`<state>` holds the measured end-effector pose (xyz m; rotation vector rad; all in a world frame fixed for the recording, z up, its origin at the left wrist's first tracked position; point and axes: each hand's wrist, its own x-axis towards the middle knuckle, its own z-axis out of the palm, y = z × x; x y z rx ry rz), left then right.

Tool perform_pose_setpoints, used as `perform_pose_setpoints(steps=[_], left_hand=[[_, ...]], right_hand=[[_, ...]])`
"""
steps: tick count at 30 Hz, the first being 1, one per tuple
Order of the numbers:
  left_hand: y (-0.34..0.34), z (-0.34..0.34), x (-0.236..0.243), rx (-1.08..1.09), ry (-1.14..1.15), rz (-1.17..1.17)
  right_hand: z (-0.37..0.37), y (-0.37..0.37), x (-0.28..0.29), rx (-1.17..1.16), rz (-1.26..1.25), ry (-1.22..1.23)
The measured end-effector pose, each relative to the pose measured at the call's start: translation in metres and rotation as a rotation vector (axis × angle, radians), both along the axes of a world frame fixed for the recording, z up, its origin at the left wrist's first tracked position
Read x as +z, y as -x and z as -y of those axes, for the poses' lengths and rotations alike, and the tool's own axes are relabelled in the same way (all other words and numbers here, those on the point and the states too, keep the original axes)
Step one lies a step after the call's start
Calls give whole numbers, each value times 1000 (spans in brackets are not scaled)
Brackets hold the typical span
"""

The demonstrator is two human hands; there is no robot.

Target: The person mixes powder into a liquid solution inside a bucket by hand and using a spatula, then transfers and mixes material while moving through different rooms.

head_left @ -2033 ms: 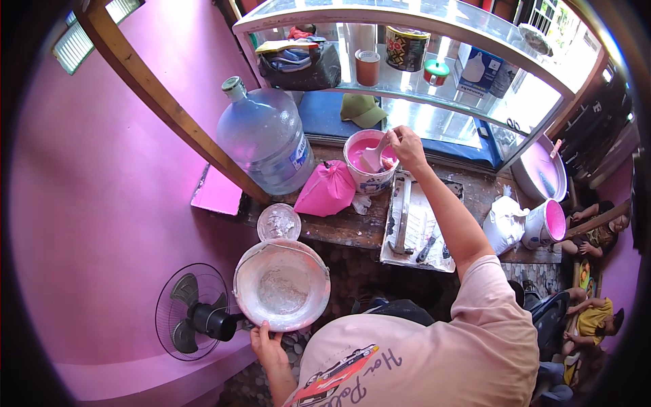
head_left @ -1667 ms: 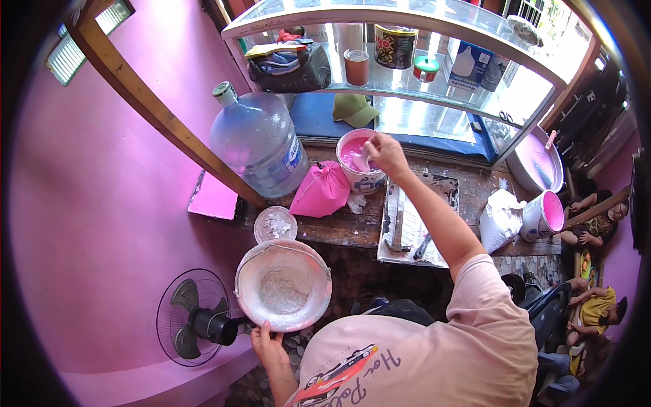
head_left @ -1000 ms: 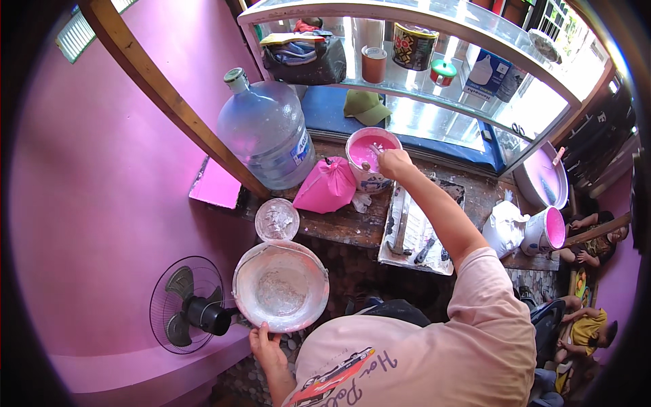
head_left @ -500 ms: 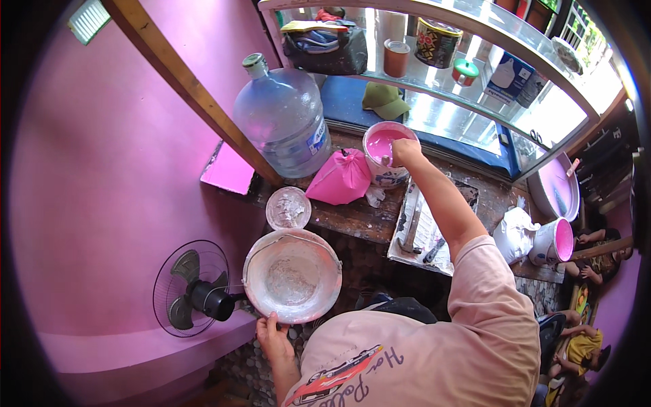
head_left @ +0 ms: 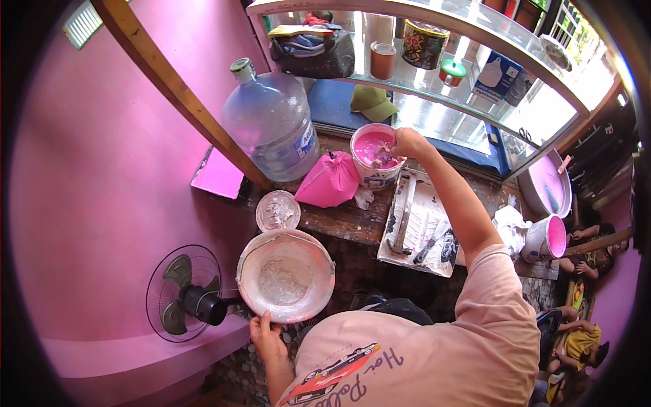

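Note:
My left hand (head_left: 266, 332) grips the lower rim of a whitish, paint-streaked bucket (head_left: 254, 275), held mouth up, with dried residue inside and a wire handle. My right hand (head_left: 407, 141) is closed on a paint-coated scoop (head_left: 382, 157) that dips into a white bucket of pink paint (head_left: 367, 144). Beside that bucket sit a tied pink bag (head_left: 327, 183) and a paint tray (head_left: 418, 217) with tools on it. A small round container with white residue (head_left: 278, 210) stands just beyond the held bucket.
A large water bottle (head_left: 268, 125) and glass display case (head_left: 475, 20) back the wooden bench (head_left: 342, 224). Right: white bag (head_left: 510, 230), pink-lined bucket (head_left: 542, 241), large basin (head_left: 546, 183). A fan (head_left: 193, 295) is at left, beside a wall. Two other people (head_left: 580, 339) sit far right.
My right hand and the scoop have dipped and shifted about inside the pink paint bucket, now nearer its right rim. My left hand still holds the whitish bucket. The view has shifted slightly.

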<state>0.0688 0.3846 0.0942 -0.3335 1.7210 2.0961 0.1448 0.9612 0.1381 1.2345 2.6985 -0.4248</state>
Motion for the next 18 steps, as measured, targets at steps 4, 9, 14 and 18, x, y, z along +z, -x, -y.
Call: perform_pose_setpoints(steps=[4, 9, 14, 18], left_hand=[[6, -15, 5, -58, -38, 8], [17, -20, 4, -135, -35, -7], [32, -28, 2, -218, -52, 5], [46, -34, 2, -261, -77, 26]], right_hand=[[-11, -36, -2, -21, -311, -77], [23, -70, 32, -132, -508, -95], [50, -102, 42, -366, -773, -45], [80, -114, 31, -495, -860, -77]])
